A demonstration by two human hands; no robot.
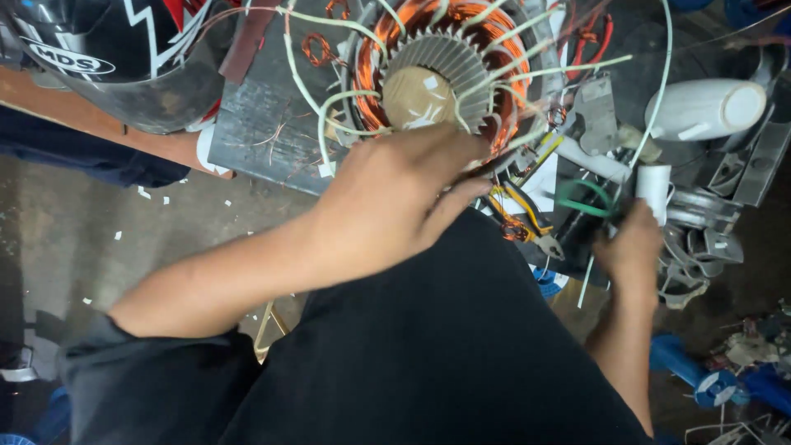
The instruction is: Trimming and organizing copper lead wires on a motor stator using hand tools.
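A motor stator with copper windings, grey core teeth and pale sleeved wires sticking out stands on a dark metal plate. My left hand reaches across my black-clothed lap and rests its blurred fingers, held apart, on the stator's near rim among the wires. My right hand is lower right, its fingers closed at a green-handled tool, beside a small white roll. What else that hand holds is hidden. Yellow-handled pliers lie between the two hands.
A dark helmet sits at the top left on a wooden bench. A white cylinder and grey metal motor parts crowd the right side. Blue parts and wire scraps lie on the floor at the lower right.
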